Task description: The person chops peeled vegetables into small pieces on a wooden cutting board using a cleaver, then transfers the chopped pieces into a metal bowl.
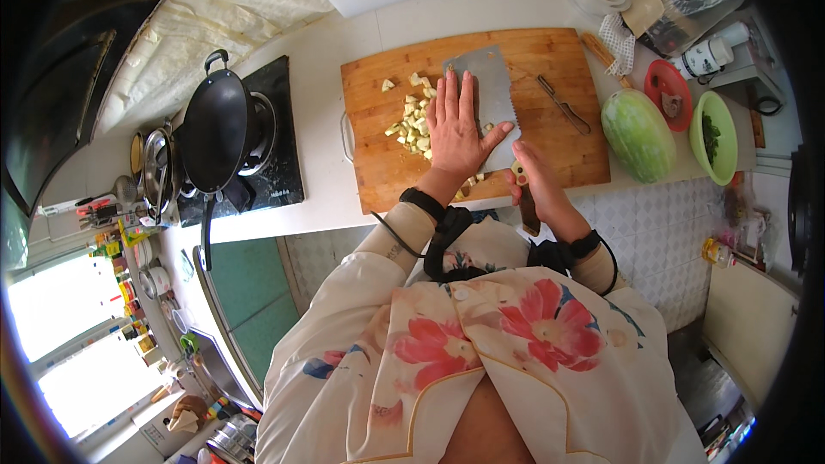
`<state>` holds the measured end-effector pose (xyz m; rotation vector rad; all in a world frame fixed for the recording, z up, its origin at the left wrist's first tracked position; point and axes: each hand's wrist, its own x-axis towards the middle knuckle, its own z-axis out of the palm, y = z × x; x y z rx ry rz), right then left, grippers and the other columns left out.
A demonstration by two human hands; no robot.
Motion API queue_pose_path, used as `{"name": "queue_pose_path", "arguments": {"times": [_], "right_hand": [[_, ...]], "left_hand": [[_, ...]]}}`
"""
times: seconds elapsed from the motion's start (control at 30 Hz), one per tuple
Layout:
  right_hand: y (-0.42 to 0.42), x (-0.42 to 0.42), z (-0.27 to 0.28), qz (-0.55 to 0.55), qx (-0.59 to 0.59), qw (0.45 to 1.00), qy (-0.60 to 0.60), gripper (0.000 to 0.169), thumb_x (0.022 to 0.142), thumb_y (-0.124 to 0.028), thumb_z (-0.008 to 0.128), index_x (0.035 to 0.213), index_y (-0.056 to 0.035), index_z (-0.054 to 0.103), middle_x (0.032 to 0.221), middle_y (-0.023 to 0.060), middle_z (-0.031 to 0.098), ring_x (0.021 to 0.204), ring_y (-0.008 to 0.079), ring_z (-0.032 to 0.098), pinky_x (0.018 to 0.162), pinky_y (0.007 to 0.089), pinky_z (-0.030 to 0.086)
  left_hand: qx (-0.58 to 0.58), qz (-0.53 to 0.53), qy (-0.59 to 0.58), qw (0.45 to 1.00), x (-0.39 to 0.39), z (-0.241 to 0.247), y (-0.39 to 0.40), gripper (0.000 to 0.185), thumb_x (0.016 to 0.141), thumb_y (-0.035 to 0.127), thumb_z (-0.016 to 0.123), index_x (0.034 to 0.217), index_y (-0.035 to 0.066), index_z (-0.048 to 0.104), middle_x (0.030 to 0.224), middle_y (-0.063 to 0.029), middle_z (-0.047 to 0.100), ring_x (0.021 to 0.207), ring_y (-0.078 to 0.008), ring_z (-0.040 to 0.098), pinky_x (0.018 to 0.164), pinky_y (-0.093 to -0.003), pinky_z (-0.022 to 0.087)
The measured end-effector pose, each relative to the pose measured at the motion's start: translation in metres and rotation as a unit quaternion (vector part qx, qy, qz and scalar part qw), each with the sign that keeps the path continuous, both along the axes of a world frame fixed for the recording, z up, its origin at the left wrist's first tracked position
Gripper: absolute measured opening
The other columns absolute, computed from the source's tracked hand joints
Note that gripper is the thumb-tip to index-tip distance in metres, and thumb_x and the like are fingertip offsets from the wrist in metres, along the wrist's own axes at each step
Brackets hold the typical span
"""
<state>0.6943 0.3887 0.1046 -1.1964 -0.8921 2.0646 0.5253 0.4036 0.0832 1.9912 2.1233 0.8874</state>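
Note:
A wide kitchen cleaver [495, 87] with a toothed edge along its right side lies over the wooden cutting board [554, 148]. My right hand [544, 183] grips its wooden handle near the board's front edge. Spread over the left part of the blade is my left hand [456, 125], fingers pointing away from me and thumb on the metal. Left of that hand sits a heap of pale diced vegetable [412, 122], partly hidden by it. A few pieces lie near the blade's lower end, and a small bit clings to the blade by my thumb.
A vegetable peeler [564, 104] lies on the board's right side. Beyond it stand a large green melon [638, 135], a red bowl [687, 93] with meat, and a green bowl [727, 154] of chopped greens. At left, a black wok [216, 132] rests on the gas stove [283, 135].

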Motion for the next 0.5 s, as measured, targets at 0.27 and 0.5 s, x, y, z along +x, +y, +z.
{"name": "queue_pose_path", "arguments": {"times": [0.27, 0.5], "right_hand": [[-0.011, 0.034, 0.015, 0.106, 0.004, 0.993, -0.058, 0.032, 0.101, -0.039, 0.049, 0.094, -0.008, 0.054, 0.065, 0.0016, 0.053, 0.042, 0.0089, 0.045, 0.04, 0.0223, 0.036], [-0.016, 0.061, 0.004, 0.075, 0.006, 0.993, -0.095, 0.028, 0.1, -0.036, 0.051, 0.096, -0.0078, 0.055, 0.066, 0.0027, 0.055, 0.044, 0.009, 0.047, 0.042, 0.0225, 0.037]], "left_hand": [[-0.031, 0.112, -0.054, 0.992, -0.034, -0.01, 0.017, 0.099, 0.086, 0.068, 0.055, 0.153, 0.005, 0.02, 0.155, -0.0257, 0.024, 0.145, -0.0404, 0.02, 0.114, -0.0548, 0.017], [-0.076, 0.192, -0.07, 0.976, -0.061, -0.036, 0.017, 0.071, 0.093, 0.043, 0.056, 0.15, 0.009, 0.03, 0.151, -0.0198, 0.035, 0.138, -0.0392, 0.031, 0.111, -0.0538, 0.025]]}}
